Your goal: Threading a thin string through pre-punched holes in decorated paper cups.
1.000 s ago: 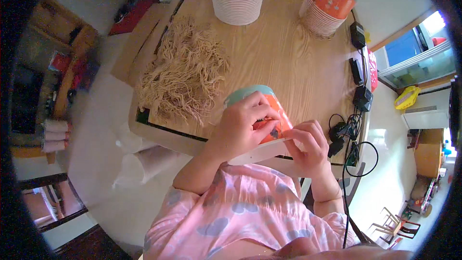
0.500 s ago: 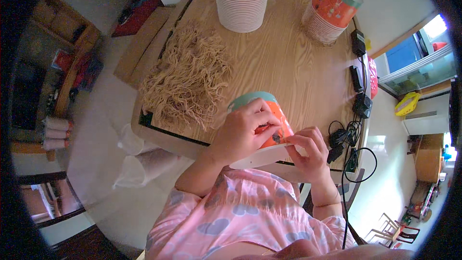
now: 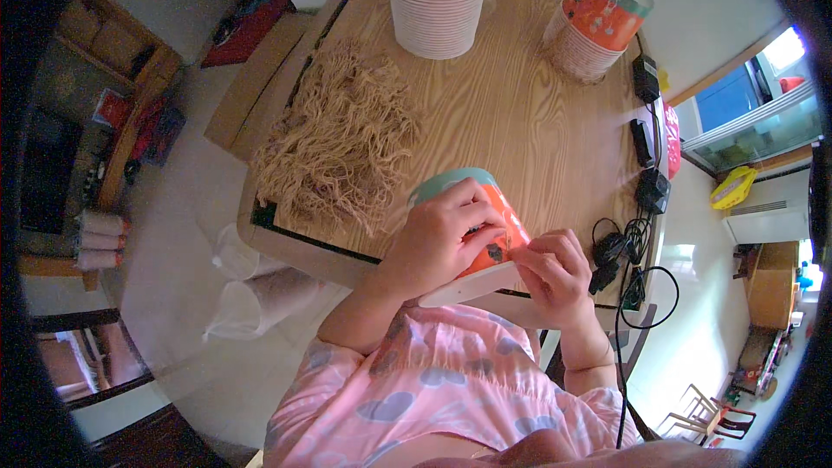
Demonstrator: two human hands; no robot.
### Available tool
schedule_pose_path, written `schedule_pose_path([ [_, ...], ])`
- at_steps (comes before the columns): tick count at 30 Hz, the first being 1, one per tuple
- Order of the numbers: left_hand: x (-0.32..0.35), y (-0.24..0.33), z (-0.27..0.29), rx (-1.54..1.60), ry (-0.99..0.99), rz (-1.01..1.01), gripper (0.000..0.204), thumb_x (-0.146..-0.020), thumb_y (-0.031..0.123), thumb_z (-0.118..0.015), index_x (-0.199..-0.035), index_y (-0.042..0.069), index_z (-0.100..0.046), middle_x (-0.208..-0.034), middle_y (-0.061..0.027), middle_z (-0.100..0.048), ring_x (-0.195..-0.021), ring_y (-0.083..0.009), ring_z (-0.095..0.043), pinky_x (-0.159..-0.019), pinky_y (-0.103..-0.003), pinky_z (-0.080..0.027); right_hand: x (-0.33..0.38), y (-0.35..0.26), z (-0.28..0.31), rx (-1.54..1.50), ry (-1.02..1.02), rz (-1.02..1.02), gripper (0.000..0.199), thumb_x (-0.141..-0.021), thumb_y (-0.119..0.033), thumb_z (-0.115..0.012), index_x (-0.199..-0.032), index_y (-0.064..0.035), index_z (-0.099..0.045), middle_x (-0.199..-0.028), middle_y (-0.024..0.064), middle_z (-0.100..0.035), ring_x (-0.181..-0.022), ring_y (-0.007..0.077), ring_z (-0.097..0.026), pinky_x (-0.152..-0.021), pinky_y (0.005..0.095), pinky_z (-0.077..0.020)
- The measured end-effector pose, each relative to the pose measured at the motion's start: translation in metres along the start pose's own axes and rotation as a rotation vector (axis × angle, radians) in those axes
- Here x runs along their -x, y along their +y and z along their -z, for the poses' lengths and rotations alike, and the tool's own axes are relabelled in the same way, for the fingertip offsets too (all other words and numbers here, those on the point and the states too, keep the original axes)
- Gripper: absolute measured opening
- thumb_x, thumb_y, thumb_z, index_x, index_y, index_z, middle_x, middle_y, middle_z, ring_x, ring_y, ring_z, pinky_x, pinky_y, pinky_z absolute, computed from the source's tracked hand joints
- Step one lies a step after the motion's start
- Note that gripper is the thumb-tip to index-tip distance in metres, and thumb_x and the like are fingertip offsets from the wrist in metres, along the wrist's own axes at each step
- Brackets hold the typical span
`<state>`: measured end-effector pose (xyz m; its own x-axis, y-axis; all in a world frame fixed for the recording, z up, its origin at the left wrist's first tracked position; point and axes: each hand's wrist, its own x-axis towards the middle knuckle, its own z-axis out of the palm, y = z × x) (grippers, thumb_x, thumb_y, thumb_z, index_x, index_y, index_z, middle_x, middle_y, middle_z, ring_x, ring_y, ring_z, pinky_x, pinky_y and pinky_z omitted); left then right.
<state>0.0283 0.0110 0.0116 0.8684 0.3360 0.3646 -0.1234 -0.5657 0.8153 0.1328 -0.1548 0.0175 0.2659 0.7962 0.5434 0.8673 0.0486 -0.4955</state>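
An orange paper bucket (image 3: 510, 215) with a green band and dark and white printed figures lies tilted at the table's near edge, its white open rim toward me. My left hand (image 3: 446, 230) lies over its side, fingers curled and closed on it. At the rim's right part, my right hand (image 3: 555, 270) has thumb and fingers pinched together; whatever is between them is too small to make out. Left of the bucket, a loose heap of beige twisted cords (image 3: 338, 139) covers part of the table.
Two stacks of like paper buckets, one upright (image 3: 437, 13) and one tilted (image 3: 598, 22), stand at the table's far side. Black adapters and tangled cables (image 3: 637, 234) run along the right edge. Wrapped white bundles (image 3: 260, 299) lie on the floor at left.
The bucket has tipped slightly, its rim turned a little. My right fingers have drawn together into a tighter pinch by the rim. My left hand stays nearly in place.
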Motion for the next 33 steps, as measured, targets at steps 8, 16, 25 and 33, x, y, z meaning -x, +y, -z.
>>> schedule_pose_path([
  [8,-0.006,0.029,0.001,-0.243,0.127,-0.099,0.009,-0.070,0.008,-0.066,-0.076,0.008,-0.058,-0.079,-0.0051,-0.051,-0.074,-0.0214,-0.057,-0.062,-0.033,-0.048,-0.018,0.004,-0.001,0.026,0.034,-0.241,0.019,-0.072,-0.005,-0.067,-0.089,-0.0036,-0.057,-0.076,0.0105,-0.056,-0.067,0.0246,-0.057,-0.056,0.0340,-0.0457],
  [16,0.011,0.016,0.001,-0.381,0.200,-0.015,0.012,-0.069,0.006,-0.067,-0.076,0.008,-0.058,-0.079,-0.0052,-0.050,-0.072,-0.0225,-0.055,-0.060,-0.034,-0.046,-0.043,0.029,-0.016,-0.014,0.155,-0.669,0.021,-0.081,-0.007,-0.059,-0.099,-0.0105,-0.050,-0.059,0.0083,-0.051,-0.050,0.0183,-0.051,-0.049,0.0316,-0.0425],
  [25,0.034,-0.039,0.007,-0.297,0.379,0.224,0.008,-0.074,0.005,-0.066,-0.080,0.007,-0.061,-0.074,-0.0060,-0.057,-0.066,-0.0227,-0.055,-0.058,-0.034,-0.044,0.015,0.027,-0.013,-0.148,0.211,-0.888,0.047,-0.078,-0.001,-0.053,-0.121,-0.0143,-0.040,-0.057,0.0048,-0.052,-0.049,0.0101,-0.048,-0.047,0.0255,-0.0404],
  [33,0.020,-0.023,0.004,-0.177,0.433,0.020,0.012,-0.075,0.003,-0.065,-0.086,0.006,-0.060,-0.080,-0.0066,-0.063,-0.071,-0.0224,-0.059,-0.062,-0.032,-0.047,0.034,-0.009,0.002,-0.010,0.142,-0.822,0.025,-0.075,-0.005,-0.066,-0.100,-0.0061,-0.059,-0.062,0.0030,-0.048,-0.056,0.0117,-0.047,-0.052,0.0246,-0.0398],
])
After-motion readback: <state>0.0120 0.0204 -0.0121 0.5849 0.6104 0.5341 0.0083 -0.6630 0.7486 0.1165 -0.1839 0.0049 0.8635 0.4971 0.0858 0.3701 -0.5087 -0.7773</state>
